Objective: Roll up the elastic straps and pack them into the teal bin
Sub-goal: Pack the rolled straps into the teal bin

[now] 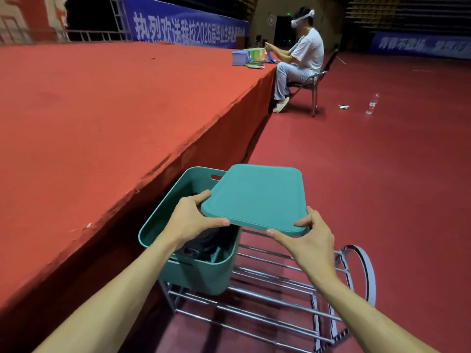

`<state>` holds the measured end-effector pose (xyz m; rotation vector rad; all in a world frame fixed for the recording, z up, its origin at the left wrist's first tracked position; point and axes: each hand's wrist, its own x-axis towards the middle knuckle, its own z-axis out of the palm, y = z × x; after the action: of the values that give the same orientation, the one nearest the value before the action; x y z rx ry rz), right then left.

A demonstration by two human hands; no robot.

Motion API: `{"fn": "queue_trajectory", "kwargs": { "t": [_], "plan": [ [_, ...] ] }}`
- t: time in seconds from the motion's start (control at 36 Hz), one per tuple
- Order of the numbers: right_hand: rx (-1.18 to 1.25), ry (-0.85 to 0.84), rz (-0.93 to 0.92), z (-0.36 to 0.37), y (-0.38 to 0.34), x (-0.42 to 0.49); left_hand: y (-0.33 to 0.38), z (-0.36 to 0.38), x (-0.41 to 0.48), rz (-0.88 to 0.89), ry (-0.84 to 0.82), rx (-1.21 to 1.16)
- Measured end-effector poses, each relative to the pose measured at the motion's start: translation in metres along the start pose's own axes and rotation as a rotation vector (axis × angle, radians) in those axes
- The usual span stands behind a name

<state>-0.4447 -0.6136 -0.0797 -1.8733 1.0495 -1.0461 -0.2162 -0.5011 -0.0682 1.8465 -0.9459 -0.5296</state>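
The teal bin (204, 273) stands on the left end of a chrome wire rack, its top open. Dark rolled straps (204, 247) lie inside it, partly hidden by my left wrist. A flat teal lid (257, 197) hovers above the bin's right side, shifted right so it overhangs the rack. My left hand (190, 220) grips the lid's near left corner, thumb on top. My right hand (309, 238) grips its near right corner the same way.
The chrome wire rack (270, 299) has bare rungs right of the bin. A red carpeted stage (107, 118) rises along the left. A seated person (300, 59) works at the stage's far end. A water bottle (372, 104) stands on the red floor.
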Motion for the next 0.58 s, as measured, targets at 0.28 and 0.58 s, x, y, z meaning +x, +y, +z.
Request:
{"fn": "queue_trajectory", "kwargs": {
  "t": [0.28,0.58],
  "plan": [
    [0.096,-0.087,-0.012,0.089,-0.007,-0.021,-0.051,-0.071,-0.018,-0.041,0.121,0.043],
    [0.045,-0.138,-0.015,0.127,0.001,-0.047,-0.091,-0.091,-0.021,-0.053,0.071,0.082]
  ]
}}
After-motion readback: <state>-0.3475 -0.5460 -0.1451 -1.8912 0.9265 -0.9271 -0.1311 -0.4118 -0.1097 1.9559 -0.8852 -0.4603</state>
